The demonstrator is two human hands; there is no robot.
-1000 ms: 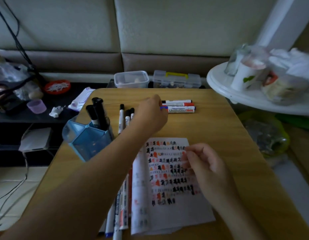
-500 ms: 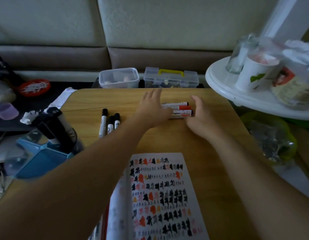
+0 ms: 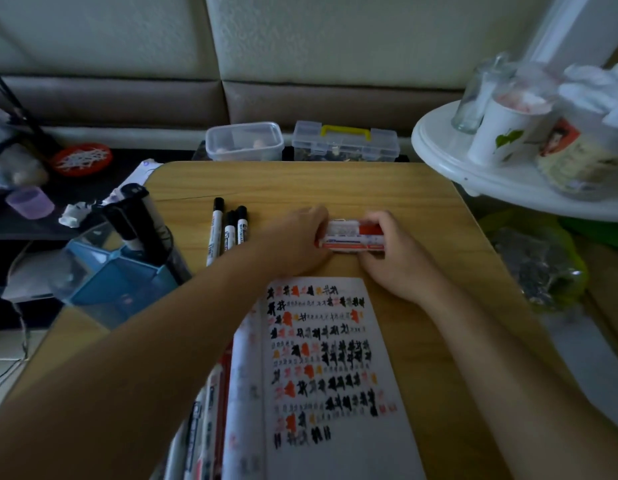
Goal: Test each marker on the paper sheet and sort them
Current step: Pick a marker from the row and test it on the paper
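Note:
A small bundle of red-capped markers (image 3: 350,235) lies across the middle of the wooden table (image 3: 335,188). My left hand (image 3: 293,240) grips its left end and my right hand (image 3: 394,258) grips its right end, fingers curled over the markers. Three black-capped markers (image 3: 227,228) lie side by side to the left. The paper sheet (image 3: 321,375), covered in black, red and orange test marks, lies nearer to me. More markers (image 3: 203,427) lie partly under its left edge.
A blue holder (image 3: 120,282) with black markers stands at the table's left edge. Two clear plastic boxes (image 3: 245,142) sit beyond the far edge. A white round table (image 3: 473,168) with cups and a glass bottle stands at the right.
My left hand left the marker row's end and my right hand left the paper. Both have closed round the red-capped markers, gathering them into a bundle. The view has tilted down.

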